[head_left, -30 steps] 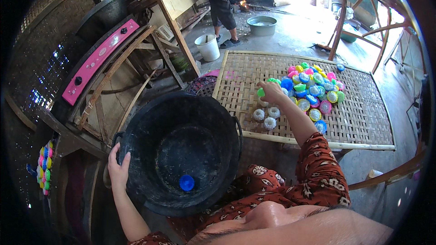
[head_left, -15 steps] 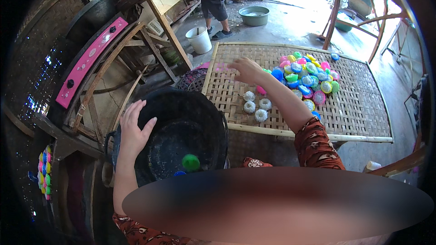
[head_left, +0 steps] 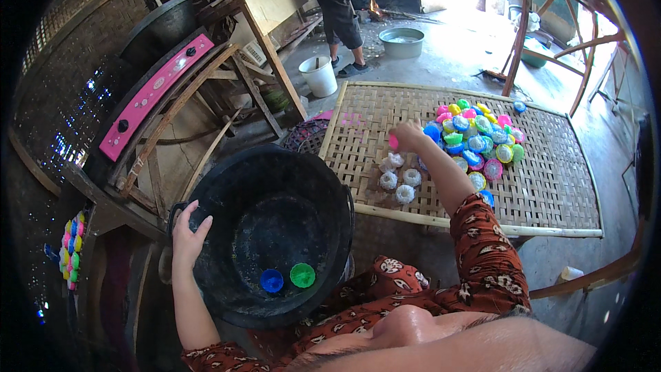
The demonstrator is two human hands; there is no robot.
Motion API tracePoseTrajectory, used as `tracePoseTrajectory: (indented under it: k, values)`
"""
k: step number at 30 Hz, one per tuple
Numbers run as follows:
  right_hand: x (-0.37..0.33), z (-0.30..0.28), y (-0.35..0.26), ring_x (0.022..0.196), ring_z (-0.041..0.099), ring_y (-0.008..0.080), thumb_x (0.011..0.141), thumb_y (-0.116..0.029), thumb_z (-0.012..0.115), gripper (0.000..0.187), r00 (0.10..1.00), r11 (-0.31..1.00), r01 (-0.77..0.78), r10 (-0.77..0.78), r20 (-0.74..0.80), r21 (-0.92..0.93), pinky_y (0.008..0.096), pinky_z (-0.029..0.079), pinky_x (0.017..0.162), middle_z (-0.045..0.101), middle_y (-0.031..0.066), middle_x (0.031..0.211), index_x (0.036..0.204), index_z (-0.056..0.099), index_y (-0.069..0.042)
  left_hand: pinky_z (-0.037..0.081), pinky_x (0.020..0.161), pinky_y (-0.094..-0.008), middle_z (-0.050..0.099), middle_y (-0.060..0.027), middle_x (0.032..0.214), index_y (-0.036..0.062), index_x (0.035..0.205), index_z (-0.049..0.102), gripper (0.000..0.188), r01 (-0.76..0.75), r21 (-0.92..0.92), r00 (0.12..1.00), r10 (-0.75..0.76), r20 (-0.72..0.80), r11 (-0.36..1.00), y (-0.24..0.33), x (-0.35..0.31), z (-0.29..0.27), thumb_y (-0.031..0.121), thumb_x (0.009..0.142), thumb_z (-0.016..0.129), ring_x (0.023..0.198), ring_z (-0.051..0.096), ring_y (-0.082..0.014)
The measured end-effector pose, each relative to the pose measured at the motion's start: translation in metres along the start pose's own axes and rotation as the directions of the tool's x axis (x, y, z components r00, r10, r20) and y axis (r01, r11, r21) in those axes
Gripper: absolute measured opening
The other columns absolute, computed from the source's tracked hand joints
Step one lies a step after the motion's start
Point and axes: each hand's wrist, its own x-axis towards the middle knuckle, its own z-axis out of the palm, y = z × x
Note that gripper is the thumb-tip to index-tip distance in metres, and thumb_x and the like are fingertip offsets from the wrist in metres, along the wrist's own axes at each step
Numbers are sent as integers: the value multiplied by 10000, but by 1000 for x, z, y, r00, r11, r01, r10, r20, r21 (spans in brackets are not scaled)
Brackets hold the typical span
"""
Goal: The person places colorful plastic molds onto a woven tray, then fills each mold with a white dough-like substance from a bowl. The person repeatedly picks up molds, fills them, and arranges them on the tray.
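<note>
Newly in tub, green cup, pink cup held

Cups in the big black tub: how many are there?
2: a blue cup and, just right of it, a green cup, both on the black tub's bottom. Any nested underneath would be hidden.
</note>
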Motion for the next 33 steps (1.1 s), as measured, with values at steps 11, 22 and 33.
tracePoseTrajectory:
  k: [11,22,33]
  values:
    - [-17,-82,-32,986,583,323,762,-419,652,525,795,742,566,-376,-475,360,410,452,857,600,178,1090,1149,575,-72,164,1003,-666,321,-63,1416,189,1346,355,672,275,555,955,-290,-62,785,-37,21,-2,362,768,653,1329,251,-275]
    - [-60,91,55,843,631,333,707,-274,685,414,932,942,-250,297,-206,225,424,513,723,641,175,913,1013,545,-32,270,1015,-518,381,-114,1378,134,1333,383,648,28,387,998,-44,33,922,-33,45,1,382,790,633,1286,329,-294]
    - [-86,58,20,1002,549,295,634,-201,759,546,969,992,-61,86,-230,113,396,463,805,612,97,1005,1098,483,-119,266,1030,-488,414,-114,1358,125,1326,406,660,-217,209,967,181,179,954,46,53,40,375,770,658,1278,356,-285]
